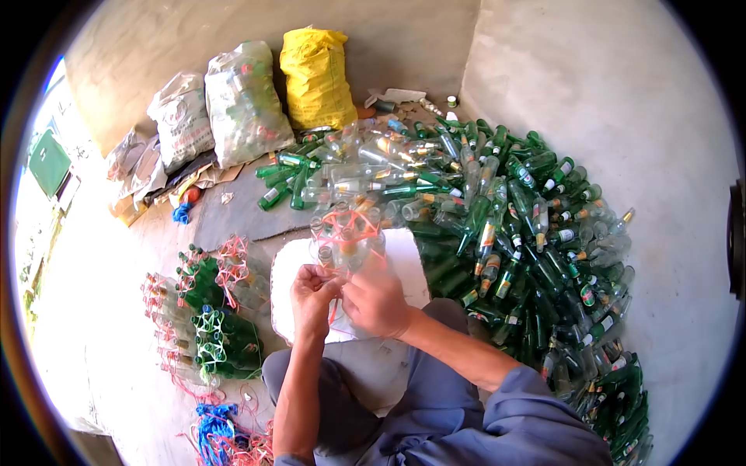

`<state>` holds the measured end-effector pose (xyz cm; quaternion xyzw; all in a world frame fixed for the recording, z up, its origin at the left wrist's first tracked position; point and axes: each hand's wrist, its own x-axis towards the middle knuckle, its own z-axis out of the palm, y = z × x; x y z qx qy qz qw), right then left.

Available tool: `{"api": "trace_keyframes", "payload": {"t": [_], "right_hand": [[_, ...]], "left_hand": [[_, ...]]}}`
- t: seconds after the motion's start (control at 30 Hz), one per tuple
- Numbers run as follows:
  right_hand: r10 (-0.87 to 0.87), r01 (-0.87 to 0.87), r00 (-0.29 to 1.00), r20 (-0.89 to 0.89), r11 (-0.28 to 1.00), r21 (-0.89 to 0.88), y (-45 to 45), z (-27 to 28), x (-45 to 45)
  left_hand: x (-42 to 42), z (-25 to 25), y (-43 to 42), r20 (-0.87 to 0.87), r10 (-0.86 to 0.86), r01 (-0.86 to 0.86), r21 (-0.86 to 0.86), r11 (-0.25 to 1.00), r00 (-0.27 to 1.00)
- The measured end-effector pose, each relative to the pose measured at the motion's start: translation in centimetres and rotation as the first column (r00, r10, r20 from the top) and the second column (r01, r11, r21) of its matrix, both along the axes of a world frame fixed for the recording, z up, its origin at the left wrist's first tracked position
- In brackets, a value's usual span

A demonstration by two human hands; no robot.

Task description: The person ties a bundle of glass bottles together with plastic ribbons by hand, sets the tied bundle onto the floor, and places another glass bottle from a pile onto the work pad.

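A bundle of clear glass bottles [346, 229] stands on a white board [412, 272] in front of me, with pink plastic string [357, 220] laced around the necks. My left hand [312, 293] is at the near side of the bundle, thumb and fingers pinched on the string. Close against it, my right hand [376, 299] is curled shut at the same string, blurred by motion. A loose string end [333, 312] hangs below the fingers. Exactly how the string runs between my fingertips is hidden.
Loose green and clear bottles [528, 233] lie in a large heap to the right. Tied bottle bundles [225, 342] stand at left, above blue and pink string [216, 427]. A yellow sack [315, 78] and two pale sacks [247, 105] lean on the back wall.
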<state>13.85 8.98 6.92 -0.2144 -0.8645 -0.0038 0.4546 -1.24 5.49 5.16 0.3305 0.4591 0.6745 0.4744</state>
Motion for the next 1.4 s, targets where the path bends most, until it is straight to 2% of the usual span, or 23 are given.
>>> {"api": "trace_keyframes", "payload": {"t": [0.13, 0.23, 0.33, 0.47, 0.6, 0.7, 0.87, 0.93, 1.03, 1.23, 1.33, 1.4], "right_hand": [[0.082, -0.084, 0.996, -0.042, 0.995, -0.057, -0.6, 0.1, 0.1], [0.172, -0.165, 0.981, -0.085, 0.983, 0.081, -1.4, 1.7, -0.4], [0.217, -0.214, 0.972, -0.088, 0.976, 0.050, -2.4, 1.6, -1.1], [0.245, -0.246, 0.969, 0.025, 0.964, 0.103, -3.9, 0.8, -0.4], [0.266, -0.268, 0.962, 0.057, 0.962, 0.052, -4.7, -0.2, -0.6], [0.299, -0.300, 0.953, 0.050, 0.954, 0.016, -4.8, -0.8, -0.9], [0.311, -0.310, 0.946, 0.089, 0.950, -0.021, -5.0, -2.1, -0.1], [0.289, -0.294, 0.948, 0.130, 0.956, 0.019, -4.6, -1.5, 0.1], [0.297, -0.296, 0.954, 0.047, 0.955, -0.025, -5.0, 0.0, -0.3], [0.373, -0.369, 0.928, 0.000, 0.920, -0.131, -4.8, -1.8, -0.4], [0.330, -0.320, 0.940, 0.084, 0.941, -0.114, -5.0, 1.6, 0.2], [0.296, -0.295, 0.955, -0.001, 0.950, -0.105, -5.3, 0.6, -0.3]], "left_hand": [[0.3, 0.8, -0.2, 0.051, 0.011, -0.011, 0.008, 1.000, 0.999], [0.2, 0.1, 0.0, 0.050, 0.006, -0.006, -0.002, 1.000, 0.999], [-0.3, -1.0, 0.2, 0.016, -0.026, 0.026, 0.020, 0.999, 1.000], [-0.6, -1.1, 0.2, 0.009, -0.050, 0.050, 0.006, 0.999, 0.999], [-0.5, 0.0, 0.2, 0.045, -0.048, 0.049, -0.017, 0.999, 0.998], [-0.3, -0.1, 0.2, 0.097, -0.065, 0.061, 0.045, 0.997, 0.993], [-0.4, -0.9, 0.2, 0.076, -0.043, 0.041, 0.023, 0.999, 0.996], [-0.2, -0.1, 0.2, 0.088, -0.044, 0.041, 0.037, 0.998, 0.995], [-0.1, 0.2, 0.0, 0.120, -0.041, 0.040, 0.014, 0.999, 0.992], [-0.3, -0.7, 0.4, 0.093, -0.033, 0.028, 0.056, 0.998, 0.995], [-0.1, -0.6, 0.1, 0.072, -0.026, 0.023, 0.040, 0.999, 0.997], [-0.3, -0.5, 0.4, 0.016, -0.005, 0.004, 0.026, 1.000, 1.000]]}}
